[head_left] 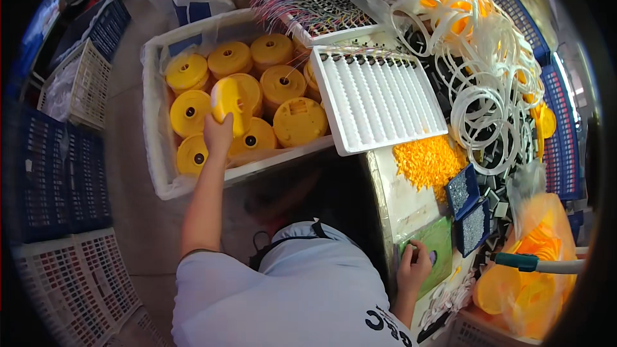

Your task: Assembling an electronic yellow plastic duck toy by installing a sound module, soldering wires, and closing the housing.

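Note:
My left hand [218, 133] is closed around the edge of a round yellow plastic housing [235, 104]. The housing is tilted on edge above a white-rimmed bin [157, 154] of stacked yellow housings [191, 112], several with a dark hole in the middle. On the right, my right hand [414, 268] rests over a green mat [439, 273] on the bench, its fingers curled. Whatever may be between those fingers is too small to make out. Just beyond the mat, a blue open box [474, 226] holds small metal parts in two compartments.
A white ridged tray [382, 103] overlaps the bin's right side, with bundled wires [315, 3] behind it. Small orange pieces [427, 160] lie heaped on the bench. White plastic rings [485, 122] pile at right, above a bag of yellow parts [533, 270]. Crates [61, 276] stand on the left.

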Demonstrator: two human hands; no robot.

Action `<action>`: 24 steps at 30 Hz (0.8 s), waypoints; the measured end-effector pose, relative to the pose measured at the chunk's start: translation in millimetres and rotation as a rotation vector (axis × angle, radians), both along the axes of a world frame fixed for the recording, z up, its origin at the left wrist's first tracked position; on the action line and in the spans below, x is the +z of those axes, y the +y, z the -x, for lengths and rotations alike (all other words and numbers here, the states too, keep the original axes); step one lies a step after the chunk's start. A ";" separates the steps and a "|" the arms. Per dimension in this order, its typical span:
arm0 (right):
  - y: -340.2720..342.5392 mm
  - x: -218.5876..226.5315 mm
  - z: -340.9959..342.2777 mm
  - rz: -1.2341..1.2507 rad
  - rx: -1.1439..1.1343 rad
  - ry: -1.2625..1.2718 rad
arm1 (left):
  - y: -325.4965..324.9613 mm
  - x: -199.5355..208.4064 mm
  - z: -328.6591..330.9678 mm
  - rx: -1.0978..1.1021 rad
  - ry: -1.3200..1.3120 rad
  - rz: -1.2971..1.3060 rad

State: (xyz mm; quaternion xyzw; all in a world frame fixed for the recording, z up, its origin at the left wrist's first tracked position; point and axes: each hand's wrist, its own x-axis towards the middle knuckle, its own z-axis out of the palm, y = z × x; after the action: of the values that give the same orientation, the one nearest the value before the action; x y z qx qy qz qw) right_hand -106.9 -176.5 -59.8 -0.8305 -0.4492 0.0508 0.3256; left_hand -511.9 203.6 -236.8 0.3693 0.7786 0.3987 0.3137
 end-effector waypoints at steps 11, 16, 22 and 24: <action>3.6 -0.9 7.9 -0.003 -0.060 -0.036 | 108.4 -42.1 -105.8 -0.628 0.709 -0.332; -1.0 -4.7 4.4 0.011 -0.054 -0.109 | 97.9 -80.8 -124.5 -0.667 0.816 -0.257; -6.0 -0.4 2.1 0.016 -0.119 -0.132 | 117.3 -65.8 -143.2 -0.718 0.528 -0.311; -6.4 7.4 2.7 0.000 -0.085 -0.193 | 117.6 -47.3 -143.7 -0.442 0.277 -0.622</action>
State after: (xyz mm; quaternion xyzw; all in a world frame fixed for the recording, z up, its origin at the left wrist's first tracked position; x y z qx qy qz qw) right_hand -109.6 -182.8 -52.4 -0.8499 -0.4427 -0.0434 0.2825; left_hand -368.2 321.2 -284.2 0.6555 0.5576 0.4844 0.1574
